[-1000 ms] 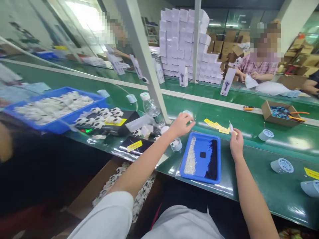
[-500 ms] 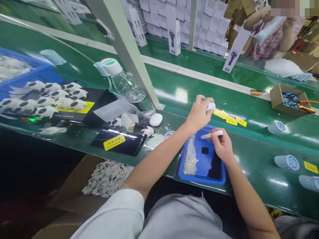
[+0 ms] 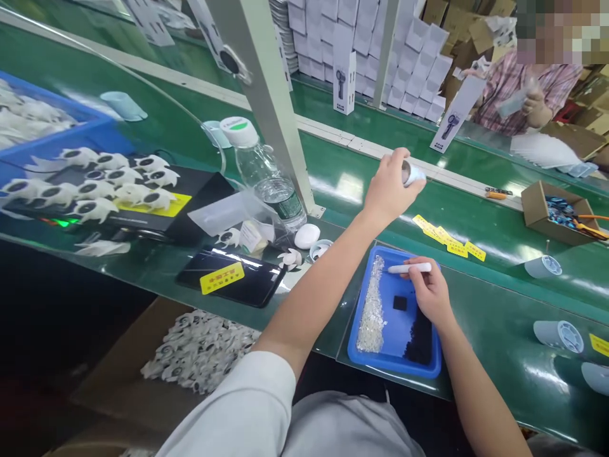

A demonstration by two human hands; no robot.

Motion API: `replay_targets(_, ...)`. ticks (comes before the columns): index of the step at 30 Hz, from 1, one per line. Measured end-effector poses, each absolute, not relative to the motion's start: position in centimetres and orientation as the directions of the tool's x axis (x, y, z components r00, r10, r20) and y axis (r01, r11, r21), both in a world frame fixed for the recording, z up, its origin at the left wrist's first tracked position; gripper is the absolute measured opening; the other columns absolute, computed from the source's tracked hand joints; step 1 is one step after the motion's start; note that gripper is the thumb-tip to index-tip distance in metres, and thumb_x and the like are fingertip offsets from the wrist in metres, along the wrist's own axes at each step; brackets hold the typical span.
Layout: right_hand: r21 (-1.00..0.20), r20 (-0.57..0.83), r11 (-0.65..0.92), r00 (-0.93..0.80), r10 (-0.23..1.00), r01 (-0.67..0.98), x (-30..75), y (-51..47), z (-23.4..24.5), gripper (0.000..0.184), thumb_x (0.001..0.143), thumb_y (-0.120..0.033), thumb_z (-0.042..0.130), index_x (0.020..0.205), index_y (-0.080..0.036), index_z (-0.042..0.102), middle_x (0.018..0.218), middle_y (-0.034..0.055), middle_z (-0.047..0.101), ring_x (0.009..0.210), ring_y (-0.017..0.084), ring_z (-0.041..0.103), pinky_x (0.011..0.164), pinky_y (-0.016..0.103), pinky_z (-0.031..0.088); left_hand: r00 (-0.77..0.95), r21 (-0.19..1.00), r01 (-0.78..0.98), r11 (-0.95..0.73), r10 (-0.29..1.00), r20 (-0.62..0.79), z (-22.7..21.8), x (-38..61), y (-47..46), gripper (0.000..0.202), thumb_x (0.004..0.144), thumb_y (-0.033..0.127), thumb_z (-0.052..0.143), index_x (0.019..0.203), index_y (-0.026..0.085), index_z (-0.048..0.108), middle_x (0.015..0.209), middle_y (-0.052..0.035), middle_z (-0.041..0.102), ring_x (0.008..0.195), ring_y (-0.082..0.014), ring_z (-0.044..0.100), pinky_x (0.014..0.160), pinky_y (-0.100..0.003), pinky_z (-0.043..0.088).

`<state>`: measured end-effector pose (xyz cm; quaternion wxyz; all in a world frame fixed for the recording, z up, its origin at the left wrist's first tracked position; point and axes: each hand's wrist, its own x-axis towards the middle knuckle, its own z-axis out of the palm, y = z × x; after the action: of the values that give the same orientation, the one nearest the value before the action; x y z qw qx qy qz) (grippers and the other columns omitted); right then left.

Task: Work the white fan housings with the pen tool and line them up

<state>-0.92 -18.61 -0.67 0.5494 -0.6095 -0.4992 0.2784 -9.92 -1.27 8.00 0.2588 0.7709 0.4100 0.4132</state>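
Observation:
My left hand (image 3: 391, 190) is raised beyond the far edge of the blue tray (image 3: 353, 346), fingers closed around a pale blue cylindrical part (image 3: 415, 174). A white pen-shaped tool (image 3: 412, 268) is gripped in my right hand (image 3: 431, 293), its tip pointing left over the tray. Inside the tray, small clear pieces (image 3: 371, 327) lie heaped along the left side. Small black pieces (image 3: 419, 339) fill the right side, and a black square (image 3: 399, 303) sits between them.
Left of my forearm are a phone (image 3: 257, 279), a water bottle (image 3: 273, 181) and white finned parts (image 3: 95, 190). Yellow labels (image 3: 447, 238) lie beyond the tray. Pale blue cylinders (image 3: 556, 335) and a cardboard box (image 3: 547, 216) are at right. Across the bench, another person (image 3: 514, 89) handles a part.
My left hand has moved up and away from the tray with the cylindrical part. My right hand stays over the tray with the pen-shaped tool. The camera view has shifted slightly.

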Motion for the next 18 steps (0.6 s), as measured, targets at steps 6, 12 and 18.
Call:
replay_targets(6,-0.928,0.229,0.094,0.35,0.908,0.361,-0.9,-18.9,-0.5,0.032,0.087,-0.054,0.06,0.091,-0.023,0.061,0.089,0.0061,0.071,0.065,0.018,0.065,0.063,0.036,0.056,0.285,0.781,0.233,-0.58,0.808,0.515,9.5,-8.7,-2.9,0.029,0.095,0.039,0.051,0.12,0.029,0.042,0.113,-0.0023,0.053,0.112,-0.0212,0.058,0.09,-0.04,0.052)
replay_targets(12,-0.747,0.404,0.151,0.262,0.877,0.648,-0.4,-19.6,0.1,0.02,0.091,-0.04,0.058,0.082,-0.022,0.057,0.074,0.002,0.064,0.066,0.016,0.061,0.061,0.03,0.049,0.412,0.867,0.031,-0.498,0.797,0.443,11.4,-8.7,-3.7,0.028,0.084,0.037,0.068,0.095,0.023,0.046,0.096,-0.0012,0.052,0.103,-0.022,0.058,0.083,-0.036,0.05)
replay_targets(18,-0.702,0.529,0.155,0.364,0.767,0.695,0.6,-20.0,-0.2,0.018,0.094,-0.037,0.055,0.085,-0.022,0.052,0.077,-0.0003,0.06,0.065,0.014,0.057,0.06,0.028,0.047,0.45,0.894,-0.061,-0.444,0.787,0.422,12.2,-9.8,-2.7,0.036,0.08,0.032,0.069,0.072,0.02,0.036,0.083,-0.0006,0.047,0.104,-0.0216,0.055,0.089,-0.034,0.045)
